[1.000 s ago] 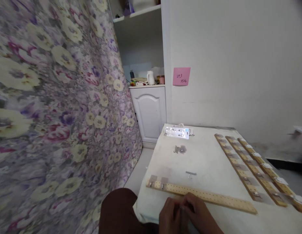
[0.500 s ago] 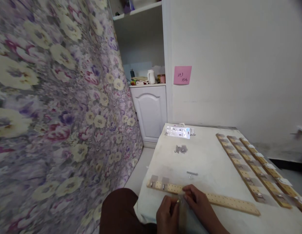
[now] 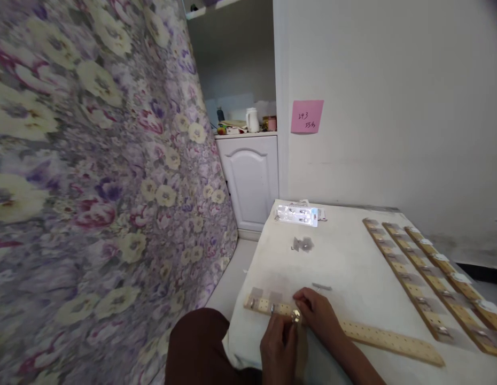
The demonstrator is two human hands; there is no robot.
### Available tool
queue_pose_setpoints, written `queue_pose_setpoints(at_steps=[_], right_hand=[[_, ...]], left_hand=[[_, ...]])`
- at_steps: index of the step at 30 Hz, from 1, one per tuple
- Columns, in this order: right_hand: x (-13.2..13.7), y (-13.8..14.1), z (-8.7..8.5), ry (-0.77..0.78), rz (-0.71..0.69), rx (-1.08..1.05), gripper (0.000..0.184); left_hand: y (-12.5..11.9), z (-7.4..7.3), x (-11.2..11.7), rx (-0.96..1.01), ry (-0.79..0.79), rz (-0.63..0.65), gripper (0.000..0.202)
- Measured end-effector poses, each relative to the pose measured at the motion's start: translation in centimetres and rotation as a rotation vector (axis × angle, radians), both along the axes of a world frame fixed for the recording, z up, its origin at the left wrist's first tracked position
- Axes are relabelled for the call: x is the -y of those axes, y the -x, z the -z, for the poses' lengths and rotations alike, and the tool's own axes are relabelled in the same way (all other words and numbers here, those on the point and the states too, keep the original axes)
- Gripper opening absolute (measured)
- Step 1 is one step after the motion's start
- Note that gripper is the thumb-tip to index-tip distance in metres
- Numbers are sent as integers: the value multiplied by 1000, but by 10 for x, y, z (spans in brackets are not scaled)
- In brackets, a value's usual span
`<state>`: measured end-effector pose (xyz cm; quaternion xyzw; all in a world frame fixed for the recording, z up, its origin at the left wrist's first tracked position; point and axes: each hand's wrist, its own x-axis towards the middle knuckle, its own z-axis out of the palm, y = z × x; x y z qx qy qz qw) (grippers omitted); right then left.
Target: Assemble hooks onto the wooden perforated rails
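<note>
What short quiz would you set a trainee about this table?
1. True or false: the pink sticky note is stuck on the wall.
2. How many wooden strips lie on the table?
3. The left hand and right hand meet over the nearest strip near its: A) left end, B) middle, C) right end.
Key: 1 true; 2 four; 3 A.

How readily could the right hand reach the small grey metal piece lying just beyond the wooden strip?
Probably yes: the metal piece lies on the table just beyond the right hand, with nothing standing between them.
</note>
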<state>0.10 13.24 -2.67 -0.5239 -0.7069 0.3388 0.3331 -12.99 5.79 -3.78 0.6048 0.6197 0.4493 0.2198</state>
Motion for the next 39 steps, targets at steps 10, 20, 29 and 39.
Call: queue_pose_setpoints(at_steps=[10,20,29,39], right_hand=[[-9,4,2,51,33,31,18],[-5,6,1,94,48,104,18],[-8,5,6,78,42,124,20],[-9,5,9,65,55,132,18]], left_hand=[[-1,4,-5,-60,11,-9,17],[0,12,-5,-155,31,2,18],[1,17,-6,-201,17,12,17],[-1,22,-5,-234,37,24,18]])
